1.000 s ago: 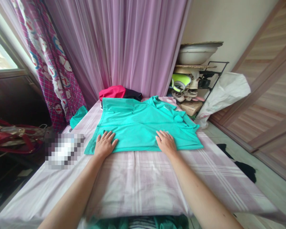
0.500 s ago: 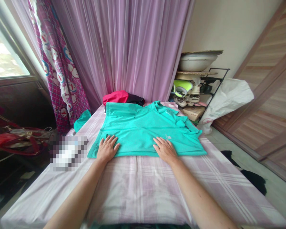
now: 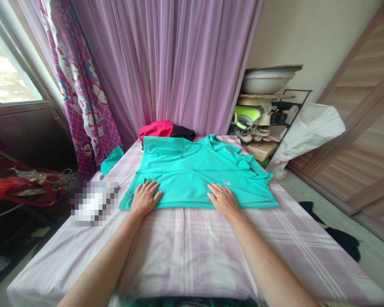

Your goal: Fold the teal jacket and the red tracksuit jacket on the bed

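Note:
A turquoise shirt (image 3: 179, 170) lies spread sideways on the checked cloth, its collar and sleeve parts toward the right and its hem toward the left. My left hand (image 3: 146, 197) rests flat on the lower left corner of the shirt, fingers stretched out. Near the small pale logo on the shirt's right half, my right hand (image 3: 223, 200) lies palm down with its fingers spread. Both hands touch the fabric close to its near edge without gripping it.
The checked cloth (image 3: 179, 251) covers a bed or table. Red and black clothing (image 3: 158, 129) lies behind the shirt, and a turquoise piece (image 3: 112, 160) sits at the left edge. A blurred-out object (image 3: 94, 204) lies at left. A shoe rack (image 3: 288, 123) stands back right.
The whole view has shifted slightly, with things appearing a little further right. Both hands stay in the same places on the shirt, which has not visibly moved.

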### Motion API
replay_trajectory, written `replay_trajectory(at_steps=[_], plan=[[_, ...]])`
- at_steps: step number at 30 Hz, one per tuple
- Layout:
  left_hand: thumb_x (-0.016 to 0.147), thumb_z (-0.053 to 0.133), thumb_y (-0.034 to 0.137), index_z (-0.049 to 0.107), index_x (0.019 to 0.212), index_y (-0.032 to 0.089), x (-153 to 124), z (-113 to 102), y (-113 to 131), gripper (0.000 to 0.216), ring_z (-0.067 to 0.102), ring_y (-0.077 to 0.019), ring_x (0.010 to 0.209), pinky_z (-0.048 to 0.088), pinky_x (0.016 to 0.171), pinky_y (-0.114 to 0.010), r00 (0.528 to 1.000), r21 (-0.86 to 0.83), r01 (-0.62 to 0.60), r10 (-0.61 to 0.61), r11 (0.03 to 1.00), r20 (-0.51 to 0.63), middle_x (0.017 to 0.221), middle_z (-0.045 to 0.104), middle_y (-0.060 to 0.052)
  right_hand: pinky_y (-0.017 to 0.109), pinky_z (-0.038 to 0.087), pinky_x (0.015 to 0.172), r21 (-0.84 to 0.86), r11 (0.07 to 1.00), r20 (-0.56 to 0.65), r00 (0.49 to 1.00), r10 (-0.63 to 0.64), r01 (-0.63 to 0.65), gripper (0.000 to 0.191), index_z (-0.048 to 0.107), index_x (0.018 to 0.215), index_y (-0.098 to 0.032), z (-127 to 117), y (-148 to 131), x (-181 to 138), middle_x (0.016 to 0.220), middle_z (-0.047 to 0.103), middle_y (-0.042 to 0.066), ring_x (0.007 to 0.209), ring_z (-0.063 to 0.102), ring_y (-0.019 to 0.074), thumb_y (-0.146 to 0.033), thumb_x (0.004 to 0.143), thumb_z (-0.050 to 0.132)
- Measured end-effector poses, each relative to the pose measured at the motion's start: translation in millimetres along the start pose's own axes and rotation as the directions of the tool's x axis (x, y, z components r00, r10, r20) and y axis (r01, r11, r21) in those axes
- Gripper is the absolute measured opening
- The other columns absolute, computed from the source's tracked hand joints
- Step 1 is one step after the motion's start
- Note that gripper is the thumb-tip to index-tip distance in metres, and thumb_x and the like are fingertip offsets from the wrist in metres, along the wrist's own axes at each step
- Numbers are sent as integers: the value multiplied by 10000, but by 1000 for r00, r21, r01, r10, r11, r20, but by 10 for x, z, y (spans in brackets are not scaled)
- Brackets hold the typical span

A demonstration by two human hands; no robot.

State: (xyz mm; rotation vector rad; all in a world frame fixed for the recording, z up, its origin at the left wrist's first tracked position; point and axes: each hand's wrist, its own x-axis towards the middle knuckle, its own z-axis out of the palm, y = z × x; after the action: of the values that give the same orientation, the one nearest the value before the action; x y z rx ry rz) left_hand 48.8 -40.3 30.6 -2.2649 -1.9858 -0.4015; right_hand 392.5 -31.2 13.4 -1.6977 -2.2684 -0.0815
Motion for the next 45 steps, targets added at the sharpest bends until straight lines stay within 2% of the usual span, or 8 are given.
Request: replay_trajectory(at_steps=[10,25,33,45], plan=[[975,407,507,595,1381,313,1,36,-37,488,429,-278,1429,271,1198,-504,1000,-4,-6,5,1000,-26,1470,571,-29,429,364,1117,10,1000,-23,1000,-13,13,453,574,1409,-251,-7,7,-8,1459,578,73,1344,511,233,-368,1005,409],[983,401,470,597,1386,264,5,12,-20,494,432,-289,1429,282,1194,-523,1000,13,0,0,1000,-10,1469,568,-46,422,353,1132,33,999,0,1000,-5,5,460,577,1409,-242,-28,7,-1,1466,571,72,1350,505,230,-377,999,418],[973,420,472,608,1373,301,9,26,-43,474,445,-290,1420,292,1189,-527,1000,-6,-5,4,1000,-23,1459,579,-40,427,380,1112,26,1000,-15,1000,-7,8,457,580,1408,-252,-39,-6,-9,1454,582,80,1347,512,232,-370,996,424],[976,404,478,614,1368,280,6,-5,-22,487,450,-292,1416,296,1186,-529,1000,1,-3,3,1000,-15,1454,583,-47,420,389,1108,32,999,-24,1000,-16,17,451,589,1398,-242,-49,-4,-11,1443,592,83,1339,522,232,-369,996,430]])
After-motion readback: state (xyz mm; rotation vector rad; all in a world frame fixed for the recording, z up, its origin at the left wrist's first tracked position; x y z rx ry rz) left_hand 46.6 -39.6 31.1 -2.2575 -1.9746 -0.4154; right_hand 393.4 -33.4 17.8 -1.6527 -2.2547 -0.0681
